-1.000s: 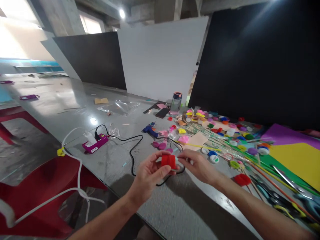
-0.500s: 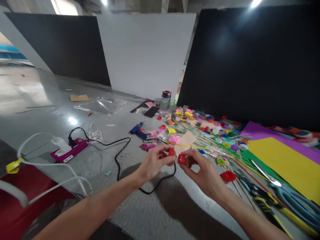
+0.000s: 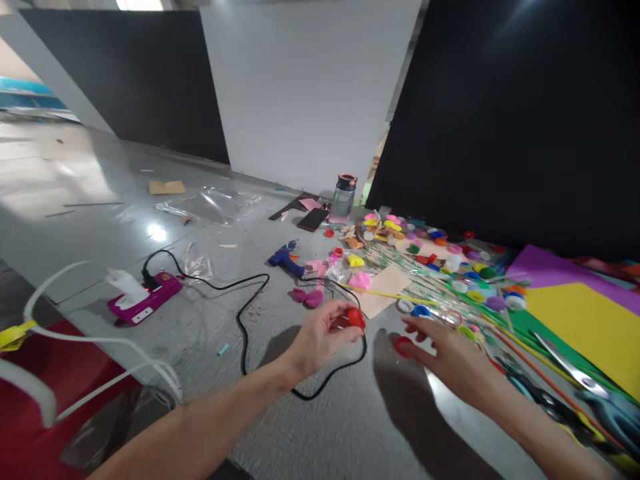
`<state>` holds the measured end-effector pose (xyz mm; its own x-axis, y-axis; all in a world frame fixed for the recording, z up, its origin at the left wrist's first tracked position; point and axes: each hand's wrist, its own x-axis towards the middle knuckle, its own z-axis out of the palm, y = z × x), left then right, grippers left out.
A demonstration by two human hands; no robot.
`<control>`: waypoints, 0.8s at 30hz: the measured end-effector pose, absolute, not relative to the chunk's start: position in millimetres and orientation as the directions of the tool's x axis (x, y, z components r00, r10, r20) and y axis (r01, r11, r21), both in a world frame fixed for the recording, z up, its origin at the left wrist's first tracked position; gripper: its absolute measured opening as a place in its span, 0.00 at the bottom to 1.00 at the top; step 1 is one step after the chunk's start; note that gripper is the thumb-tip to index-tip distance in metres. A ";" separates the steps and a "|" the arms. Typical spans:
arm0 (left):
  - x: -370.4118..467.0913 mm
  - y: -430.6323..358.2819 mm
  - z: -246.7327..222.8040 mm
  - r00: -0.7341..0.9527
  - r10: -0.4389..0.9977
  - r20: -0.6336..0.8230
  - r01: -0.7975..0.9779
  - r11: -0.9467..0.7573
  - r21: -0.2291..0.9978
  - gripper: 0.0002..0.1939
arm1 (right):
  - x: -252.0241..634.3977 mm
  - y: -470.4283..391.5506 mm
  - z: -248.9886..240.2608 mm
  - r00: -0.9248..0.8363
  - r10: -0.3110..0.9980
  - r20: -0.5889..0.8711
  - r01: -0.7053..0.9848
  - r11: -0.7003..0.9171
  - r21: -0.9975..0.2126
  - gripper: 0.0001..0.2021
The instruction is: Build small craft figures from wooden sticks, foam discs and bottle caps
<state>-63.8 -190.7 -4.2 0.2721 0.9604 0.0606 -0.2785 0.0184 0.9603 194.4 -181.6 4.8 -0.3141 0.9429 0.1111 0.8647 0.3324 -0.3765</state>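
Near the middle of the view, my left hand (image 3: pixel 320 337) pinches a small red cap (image 3: pixel 356 318) between thumb and fingertips, above the table. To its right, my right hand (image 3: pixel 450 353) is low over the table with thumb and fingers apart. A red ring-like cap (image 3: pixel 403 346) is at the thumb tip of that hand, partly hidden by it, and looks to be lying on the table. Beyond the hands are a beige paper sheet (image 3: pixel 387 290), a white cap (image 3: pixel 405 306) and a blue cap (image 3: pixel 421 311).
A blue glue gun (image 3: pixel 287 261) lies behind my left hand, its black cord (image 3: pixel 243 340) looping around it. At left is a purple power strip (image 3: pixel 145 299). Scissors (image 3: pixel 570 363), coloured sheets (image 3: pixel 585 320) and many loose caps lie at right. A bottle (image 3: pixel 343 199) stands at the back.
My right hand has moved right and down, away from my left hand, and its fingers have opened. The red cap in my left hand shows more fully. The view has shifted slightly.
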 end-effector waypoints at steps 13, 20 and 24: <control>-95.3 -203.7 0.3 0.046 0.773 0.633 0.339 -0.608 0.718 0.15 | -36.1 -57.8 24.0 -0.564 0.758 0.328 0.678 0.651 -0.340 0.14; -100.2 -200.6 0.3 -0.017 0.783 0.622 0.337 -0.581 0.741 0.14 | -71.2 -50.8 14.9 -0.540 0.754 0.375 0.620 0.657 -0.428 0.14; -102.4 -199.5 -1.1 -0.040 0.788 0.614 0.336 -0.568 0.751 0.15 | -58.4 -58.4 34.5 -0.503 0.740 0.446 0.560 0.672 -0.484 0.15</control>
<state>-102.4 -199.5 -1.1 -0.0399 0.7880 0.6144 0.3364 -0.5684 0.7509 -58.4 -58.4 34.5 -0.5028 0.7404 0.4461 0.5600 0.6721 -0.4844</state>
